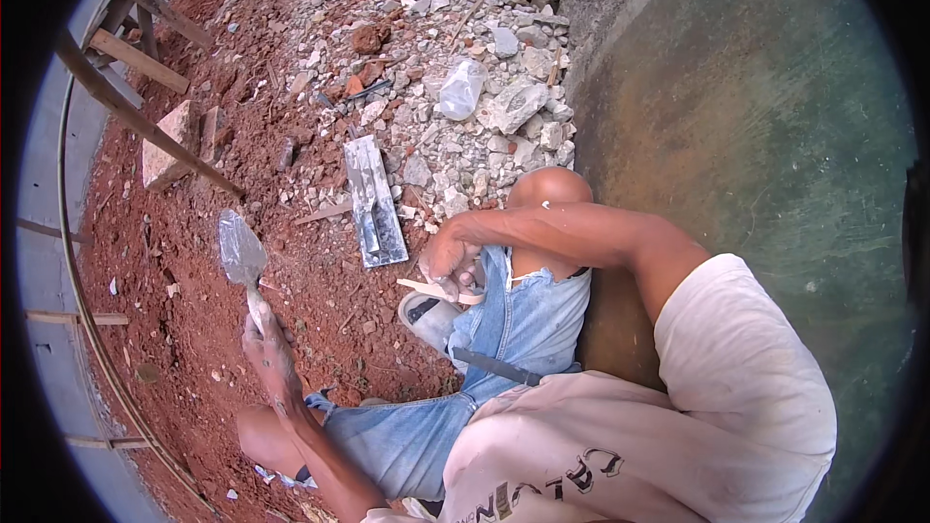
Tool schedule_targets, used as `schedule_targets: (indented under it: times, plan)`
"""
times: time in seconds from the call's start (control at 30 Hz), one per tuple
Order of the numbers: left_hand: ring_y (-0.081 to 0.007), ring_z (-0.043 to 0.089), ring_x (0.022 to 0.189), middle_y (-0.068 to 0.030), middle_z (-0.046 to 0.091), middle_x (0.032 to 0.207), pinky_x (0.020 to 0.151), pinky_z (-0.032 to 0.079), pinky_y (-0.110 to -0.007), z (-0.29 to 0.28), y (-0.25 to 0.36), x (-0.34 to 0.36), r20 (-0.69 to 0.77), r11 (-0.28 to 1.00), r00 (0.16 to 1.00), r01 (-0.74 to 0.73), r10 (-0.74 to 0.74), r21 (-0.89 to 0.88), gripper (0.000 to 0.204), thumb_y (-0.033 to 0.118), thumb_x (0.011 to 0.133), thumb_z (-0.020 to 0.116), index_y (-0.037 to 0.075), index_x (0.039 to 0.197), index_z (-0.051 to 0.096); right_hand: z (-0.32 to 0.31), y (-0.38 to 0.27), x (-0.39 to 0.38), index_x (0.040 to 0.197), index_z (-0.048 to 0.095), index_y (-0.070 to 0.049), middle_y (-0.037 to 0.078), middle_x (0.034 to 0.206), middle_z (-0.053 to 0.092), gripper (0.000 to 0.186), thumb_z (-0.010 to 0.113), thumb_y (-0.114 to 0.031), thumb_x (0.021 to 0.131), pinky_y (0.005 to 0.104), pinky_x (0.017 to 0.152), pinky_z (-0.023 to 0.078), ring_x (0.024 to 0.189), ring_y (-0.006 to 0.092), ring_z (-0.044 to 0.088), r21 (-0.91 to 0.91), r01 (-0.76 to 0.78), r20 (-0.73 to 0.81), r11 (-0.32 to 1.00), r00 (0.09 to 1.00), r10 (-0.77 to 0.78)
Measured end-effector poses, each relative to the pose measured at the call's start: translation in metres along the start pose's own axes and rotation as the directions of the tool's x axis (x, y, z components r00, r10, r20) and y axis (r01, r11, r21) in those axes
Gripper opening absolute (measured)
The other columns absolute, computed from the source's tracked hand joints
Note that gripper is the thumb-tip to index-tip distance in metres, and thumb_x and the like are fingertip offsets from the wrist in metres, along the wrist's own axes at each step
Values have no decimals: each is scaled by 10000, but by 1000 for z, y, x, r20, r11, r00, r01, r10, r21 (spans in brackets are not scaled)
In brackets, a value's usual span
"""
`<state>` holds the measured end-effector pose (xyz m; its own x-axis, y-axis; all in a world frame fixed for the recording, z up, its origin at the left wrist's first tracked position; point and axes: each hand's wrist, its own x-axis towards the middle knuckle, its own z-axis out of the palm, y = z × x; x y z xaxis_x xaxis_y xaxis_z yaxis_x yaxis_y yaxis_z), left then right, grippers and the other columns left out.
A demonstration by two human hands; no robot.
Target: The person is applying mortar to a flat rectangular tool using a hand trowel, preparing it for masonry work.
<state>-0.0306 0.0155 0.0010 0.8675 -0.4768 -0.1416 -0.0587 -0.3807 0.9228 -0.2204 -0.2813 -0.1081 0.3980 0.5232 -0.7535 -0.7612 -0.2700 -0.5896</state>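
Observation:
My left hand point(272, 353) is closed round the handle of a pointing trowel point(241, 250), its grey-smeared blade held out over the red soil. In front of my bent knee, my right hand point(449, 260) has its fingers curled on a thin, pale flat strip point(418, 287). The strip's kind is hard to tell, and my fingers hide part of it. Just left of that hand, a rectangular plastering trowel point(375, 201) lies on the ground, coated with grey mortar. Below the strip shows a light shoe point(426, 321) on my foot.
Broken rubble point(436, 68) covers the ground ahead, with a crumpled clear plastic cup or bag point(462, 89) on it. A smooth greenish concrete surface point(756, 136) rises at right. Wooden poles point(145, 126), a pale block point(170, 147) and a grey wall point(48, 281) stand left.

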Motion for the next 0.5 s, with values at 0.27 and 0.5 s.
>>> schedule_targets:
  times: [0.27,0.5]
  plan:
    - [-56,470,575,43,514,706,496,347,-248,3,-2,5,10,999,1000,13,-13,-42,387,479,1098,595,124,944,572,6,-6,-16,848,721,-8,78,654,678,101,766,-90,886,310,393,353,433,104,488,-47,32,-66,998,997,-35]
    - [-42,452,583,72,488,696,512,361,-252,-1,-6,-5,55,998,997,-47,50,-45,355,428,1095,624,117,930,584,-21,-44,-43,1048,800,-4,77,768,718,172,774,-142,949,273,451,456,549,109,581,-174,514,-778,840,452,-437]
